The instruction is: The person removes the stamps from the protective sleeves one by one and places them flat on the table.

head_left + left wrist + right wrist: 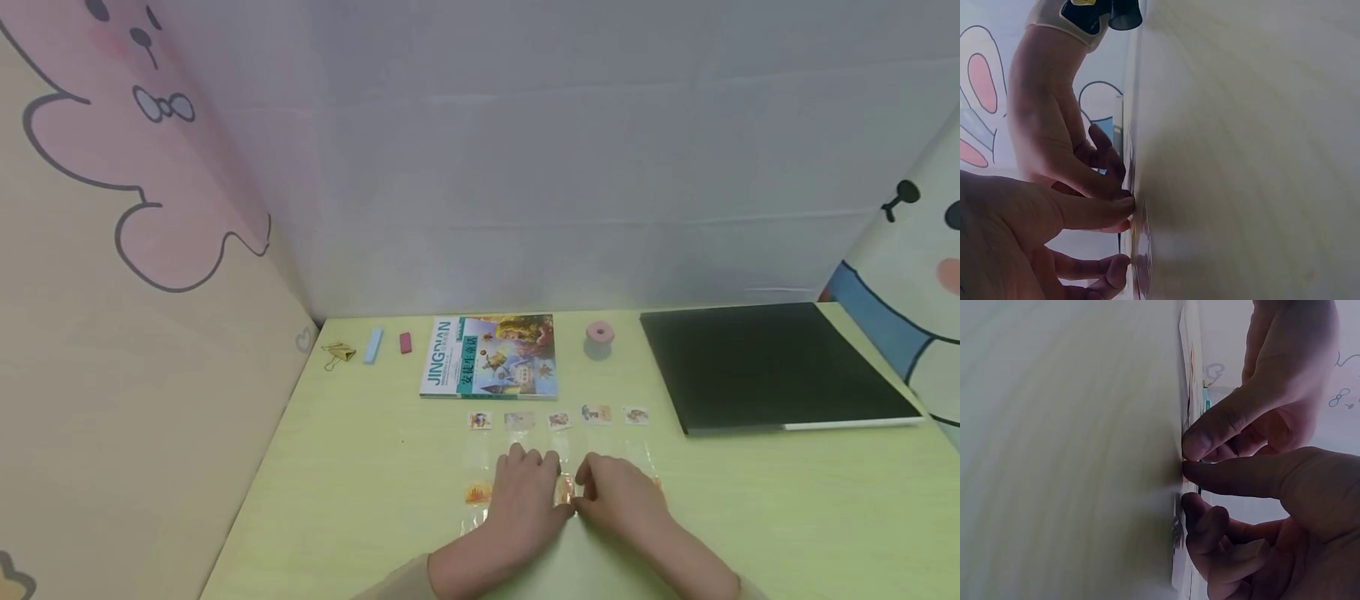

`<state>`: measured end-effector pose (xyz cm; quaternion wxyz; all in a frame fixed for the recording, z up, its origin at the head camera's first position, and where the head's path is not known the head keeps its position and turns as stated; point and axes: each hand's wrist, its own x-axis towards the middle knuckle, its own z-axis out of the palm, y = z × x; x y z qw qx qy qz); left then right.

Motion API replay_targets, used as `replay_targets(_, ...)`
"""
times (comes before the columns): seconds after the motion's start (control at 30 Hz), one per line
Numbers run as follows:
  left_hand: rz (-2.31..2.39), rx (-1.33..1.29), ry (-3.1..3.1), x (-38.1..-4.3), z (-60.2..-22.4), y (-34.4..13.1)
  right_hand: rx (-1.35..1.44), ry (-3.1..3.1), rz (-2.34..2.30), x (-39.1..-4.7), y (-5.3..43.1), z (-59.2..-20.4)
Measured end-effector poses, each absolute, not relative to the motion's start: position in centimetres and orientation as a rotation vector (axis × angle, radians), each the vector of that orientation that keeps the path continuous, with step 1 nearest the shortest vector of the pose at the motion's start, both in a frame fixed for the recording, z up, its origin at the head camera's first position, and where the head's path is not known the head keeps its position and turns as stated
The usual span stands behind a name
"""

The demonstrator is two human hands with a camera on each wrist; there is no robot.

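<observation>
A clear plastic pocket sheet (480, 454) lies flat on the table, with orange picture stamps (477, 493) showing in its lower row. My left hand (525, 500) rests across the sheet, fingers extended, its thumb pressing beside a small orange stamp (565, 490) in the middle. From the right, my right hand (618, 496) holds that stamp's edge between curled forefinger and thumb. In the right wrist view the right thumb (1235, 477) meets the left thumb (1229, 428) low at the sheet. Both hands cover parts of the sheet and its row.
Several small picture stamps (559, 421) lie in a row beyond the sheet. Behind them are a picture book (491, 358) and a pink-topped roll (599, 337). A black flat panel (776, 367) lies right; gold binder clips (339, 353), a light-blue bar (372, 346) and a pink eraser-like block (406, 342) lie left.
</observation>
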<state>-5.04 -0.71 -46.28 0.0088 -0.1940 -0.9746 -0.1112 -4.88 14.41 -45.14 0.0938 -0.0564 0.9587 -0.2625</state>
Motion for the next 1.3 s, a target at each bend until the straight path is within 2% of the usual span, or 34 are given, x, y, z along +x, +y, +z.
replay_targets(1.0, -0.422, -0.605, -3.006, -5.2, -46.4, -1.1, -0.254, 2.851, -0.910, -5.3, 14.2, -46.0)
replay_targets(1.13, -0.635, -0.562, -3.007, -5.3, -46.0, -1.2, -0.318, 2.769, -1.122, -5.6, 14.9, -45.7)
replay_targets(1.3, -1.297, -0.487, -3.039, -6.3, -45.6, -1.8, -0.403, 2.506, -1.459, -6.2, 16.5, -44.8)
